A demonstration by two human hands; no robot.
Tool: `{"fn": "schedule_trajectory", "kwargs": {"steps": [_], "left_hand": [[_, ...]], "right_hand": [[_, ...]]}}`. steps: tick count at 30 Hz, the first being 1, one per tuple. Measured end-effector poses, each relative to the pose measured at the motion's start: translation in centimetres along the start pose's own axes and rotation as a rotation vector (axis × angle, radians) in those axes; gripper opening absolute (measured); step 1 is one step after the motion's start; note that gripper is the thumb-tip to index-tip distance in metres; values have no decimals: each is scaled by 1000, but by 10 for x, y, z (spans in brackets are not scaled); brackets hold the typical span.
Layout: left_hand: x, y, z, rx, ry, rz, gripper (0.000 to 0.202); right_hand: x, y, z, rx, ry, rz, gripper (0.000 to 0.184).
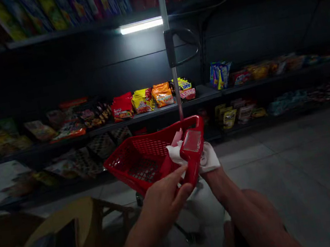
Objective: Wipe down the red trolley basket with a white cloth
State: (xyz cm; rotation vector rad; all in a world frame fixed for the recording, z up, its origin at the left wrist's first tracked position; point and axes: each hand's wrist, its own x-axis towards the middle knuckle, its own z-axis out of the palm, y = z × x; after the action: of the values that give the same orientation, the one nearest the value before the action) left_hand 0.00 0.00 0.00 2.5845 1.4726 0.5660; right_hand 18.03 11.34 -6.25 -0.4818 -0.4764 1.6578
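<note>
A small red plastic shopping cart (143, 142) with perforated sides stands tilted in view before me. Its red handle bar (193, 165) has a flat panel (192, 141) on top. My left hand (167, 192) is at the near end of the handle, thumb and fingertips against it. My right hand (213, 176) is on the far right side of the handle, closed on a white cloth (211, 157) pressed to the bar; its fingertips are hidden. White material also shows on the handle's left side, with something pink beside it.
Store shelves (145, 116) with bagged snacks run across ahead. A metal pole with a dark looped grip (170, 48) rises behind the handle. At lower left, two phones (65, 245) lie on a yellowish stool-like surface (83, 213). Grey tile floor (288, 178) spreads right.
</note>
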Motion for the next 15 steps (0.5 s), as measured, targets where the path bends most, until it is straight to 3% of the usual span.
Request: {"fn": "schedule_trajectory", "kwargs": {"steps": [4, 8, 12, 15], "left_hand": [[6, 5, 27, 114, 126, 5, 50], [2, -7, 30, 53, 202, 109, 47], [-9, -19, 21, 64, 252, 185, 45], [-20, -23, 13, 68, 271, 257, 44]], "right_hand": [[-19, 22, 4, 86, -36, 67, 32], [-34, 39, -2, 240, -17, 158, 38], [-14, 15, -3, 308, 165, 102, 23], [4, -9, 9, 334, 241, 96, 26]]}}
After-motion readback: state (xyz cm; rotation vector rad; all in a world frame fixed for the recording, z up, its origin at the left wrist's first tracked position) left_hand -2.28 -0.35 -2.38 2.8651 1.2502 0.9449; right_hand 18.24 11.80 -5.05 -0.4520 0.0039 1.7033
